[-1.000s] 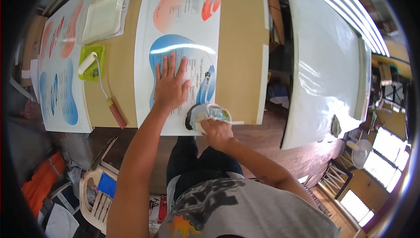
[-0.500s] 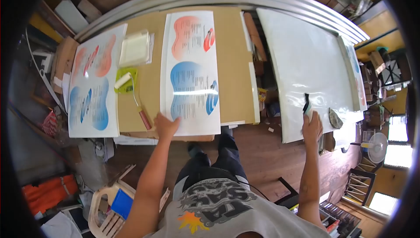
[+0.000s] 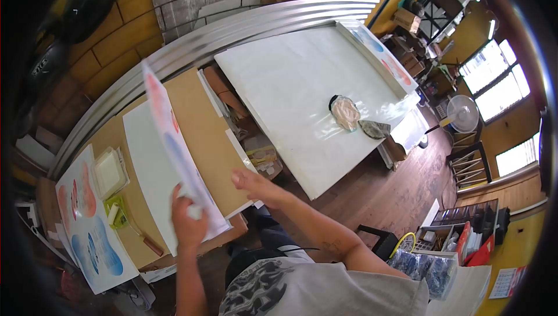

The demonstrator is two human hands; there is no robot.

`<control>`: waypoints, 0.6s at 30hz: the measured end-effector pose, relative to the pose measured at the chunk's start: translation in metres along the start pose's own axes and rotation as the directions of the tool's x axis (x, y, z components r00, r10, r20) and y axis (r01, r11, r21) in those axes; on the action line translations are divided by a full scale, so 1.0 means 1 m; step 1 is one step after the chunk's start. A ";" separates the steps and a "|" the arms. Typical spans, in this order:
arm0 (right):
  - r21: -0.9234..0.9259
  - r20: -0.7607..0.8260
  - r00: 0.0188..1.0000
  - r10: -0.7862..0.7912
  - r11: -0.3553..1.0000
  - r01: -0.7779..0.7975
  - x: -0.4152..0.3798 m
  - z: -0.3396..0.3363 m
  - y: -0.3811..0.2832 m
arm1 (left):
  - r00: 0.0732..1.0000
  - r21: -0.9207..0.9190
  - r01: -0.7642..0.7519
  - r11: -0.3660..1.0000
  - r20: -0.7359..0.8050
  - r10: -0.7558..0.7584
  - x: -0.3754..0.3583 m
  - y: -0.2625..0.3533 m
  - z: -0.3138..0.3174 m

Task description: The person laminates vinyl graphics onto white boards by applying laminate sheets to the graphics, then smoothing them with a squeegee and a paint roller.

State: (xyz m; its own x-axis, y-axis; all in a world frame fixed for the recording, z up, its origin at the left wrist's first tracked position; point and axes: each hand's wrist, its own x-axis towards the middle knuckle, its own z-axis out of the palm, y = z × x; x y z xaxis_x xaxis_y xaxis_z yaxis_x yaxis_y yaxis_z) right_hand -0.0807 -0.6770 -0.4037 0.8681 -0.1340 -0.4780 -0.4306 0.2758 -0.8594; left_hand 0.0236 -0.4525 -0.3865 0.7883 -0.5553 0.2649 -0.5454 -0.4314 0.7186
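Note:
My left hand (image 3: 189,220) pinches the near edge of a printed sheet (image 3: 177,136) with red and blue shapes, which stands tilted up from the board and is blurred by motion. Beneath it a plain white sheet (image 3: 145,142) lies on the brown board (image 3: 209,136). To the right of the raised sheet, my right hand (image 3: 256,188) hovers over the board's near right corner, fingers apart and holding nothing. A crumpled beige wad with a dark edge (image 3: 346,112) rests on the white panel (image 3: 279,95), beside a grey stone-like piece (image 3: 374,129).
On the brown board's left are a paint roller (image 3: 136,229), a green tray (image 3: 116,212) and a cream tray (image 3: 110,173). Another printed sheet (image 3: 87,217) lies at the far left. Metal rails (image 3: 250,22) run along the back; a fan (image 3: 464,114) stands right.
The printed sheet, flat before, is now lifted by my left hand. My right hand has left the dark-edged wad on the white panel and moved left. The view has turned right.

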 end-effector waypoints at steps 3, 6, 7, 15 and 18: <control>-0.003 0.041 0.997 0.064 0.998 -0.064 0.023 -0.039 -0.014 | 0.921 -0.212 0.059 0.976 0.388 0.028 0.011 0.028 0.068; -0.487 -0.193 0.969 -0.157 0.872 0.044 0.074 -0.088 0.017 | 0.876 -0.044 0.153 0.987 0.468 -0.115 -0.001 -0.006 0.103; -0.572 -0.344 0.918 -0.197 0.819 -0.038 0.093 -0.106 0.046 | 0.861 0.186 0.115 0.976 0.470 -0.191 -0.009 -0.023 0.107; -0.740 -0.441 0.892 -0.102 0.603 -0.297 0.160 -0.105 0.075 | 0.606 0.716 0.337 0.611 0.332 -0.723 -0.050 -0.119 0.072; -0.705 -0.489 0.870 -0.067 0.617 -0.349 0.172 -0.099 0.080 | 0.640 0.711 0.316 0.628 0.329 -0.694 -0.050 -0.139 0.064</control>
State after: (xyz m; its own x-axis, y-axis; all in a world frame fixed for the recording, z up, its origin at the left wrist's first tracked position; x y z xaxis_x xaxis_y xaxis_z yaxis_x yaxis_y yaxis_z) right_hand 0.0095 -0.7725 -0.5725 0.6628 -0.6007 -0.4472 -0.7431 -0.4539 -0.4917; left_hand 0.0420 -0.4102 -0.5406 0.7898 -0.2898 -0.5406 -0.2958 -0.9520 0.0783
